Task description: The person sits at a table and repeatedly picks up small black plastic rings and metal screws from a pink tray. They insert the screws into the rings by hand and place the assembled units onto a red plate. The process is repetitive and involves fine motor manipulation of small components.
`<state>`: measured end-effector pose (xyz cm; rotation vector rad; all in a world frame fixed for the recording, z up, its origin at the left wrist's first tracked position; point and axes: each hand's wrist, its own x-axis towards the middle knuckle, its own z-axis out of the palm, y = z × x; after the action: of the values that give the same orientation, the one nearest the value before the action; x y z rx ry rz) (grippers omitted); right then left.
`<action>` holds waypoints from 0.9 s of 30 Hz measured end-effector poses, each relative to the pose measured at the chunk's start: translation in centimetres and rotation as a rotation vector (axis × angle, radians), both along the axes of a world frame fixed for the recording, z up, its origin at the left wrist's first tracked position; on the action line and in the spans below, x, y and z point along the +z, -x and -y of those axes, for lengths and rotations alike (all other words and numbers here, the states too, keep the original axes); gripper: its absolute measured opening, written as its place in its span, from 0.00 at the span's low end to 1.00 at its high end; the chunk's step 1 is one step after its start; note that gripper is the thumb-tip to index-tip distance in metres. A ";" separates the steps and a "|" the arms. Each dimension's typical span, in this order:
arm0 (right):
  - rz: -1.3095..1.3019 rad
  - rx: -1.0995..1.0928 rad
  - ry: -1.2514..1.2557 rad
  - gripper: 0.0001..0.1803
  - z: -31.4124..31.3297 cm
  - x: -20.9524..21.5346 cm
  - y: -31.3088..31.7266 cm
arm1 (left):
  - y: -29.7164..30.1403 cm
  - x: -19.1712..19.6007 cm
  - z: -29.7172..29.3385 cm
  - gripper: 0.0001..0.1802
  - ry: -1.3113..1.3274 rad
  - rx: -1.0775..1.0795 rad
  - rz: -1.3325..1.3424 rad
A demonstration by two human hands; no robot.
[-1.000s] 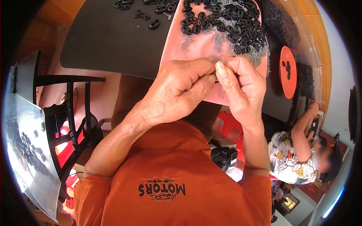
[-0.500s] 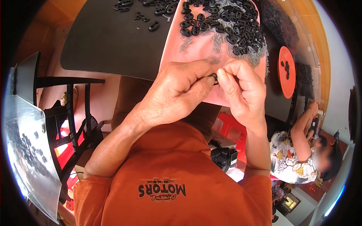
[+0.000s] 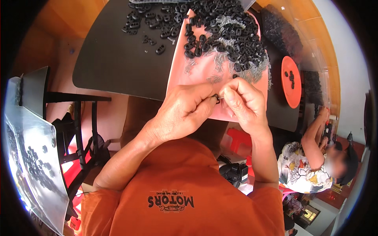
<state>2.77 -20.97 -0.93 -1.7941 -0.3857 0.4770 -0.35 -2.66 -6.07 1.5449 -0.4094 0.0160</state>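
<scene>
My left hand (image 3: 185, 110) is closed, pinching a small black cord lock (image 3: 216, 98) between thumb and forefinger. Close against it, my right hand (image 3: 246, 104) pinches a thin metal spring (image 3: 221, 97), whose end points at the cord lock; most of the spring is hidden by the fingertips. Both hands hover over the near end of a pink tray or sheet (image 3: 177, 78). Beyond the fingers lie loose silver springs (image 3: 218, 61) and a heap of black oval cord lock pieces (image 3: 240, 43).
More black pieces (image 3: 151, 19) lie on the dark table (image 3: 114, 51) to the left. An orange plate (image 3: 290, 92) on the right holds several black pieces. Another person (image 3: 305, 165) sits at the right. A dark chair (image 3: 80, 129) and a clear plastic sheet or bag (image 3: 35, 133) are at left.
The view has shifted, so the table and both hands appear lower. My fingertips have parted slightly, and a thin metal spring now shows between them. The left hand keeps its pinch on the cord lock.
</scene>
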 end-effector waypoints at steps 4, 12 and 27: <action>0.595 0.077 0.217 0.04 -0.6 -0.4 -3.8 | -0.1 0.5 -0.2 0.06 -0.081 0.001 -0.007; 1.010 0.170 0.713 0.05 -5.0 -2.4 -8.2 | 0.0 0.8 0.0 0.07 -0.017 -0.005 -0.117; 0.852 0.216 0.679 0.09 -6.6 -2.2 -8.2 | 0.1 0.6 -0.4 0.07 0.024 0.011 -0.064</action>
<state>10.95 -14.42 -3.15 -2.5904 -1.1123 -0.0687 -0.42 -2.30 -5.43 1.5202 -0.3487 -0.0197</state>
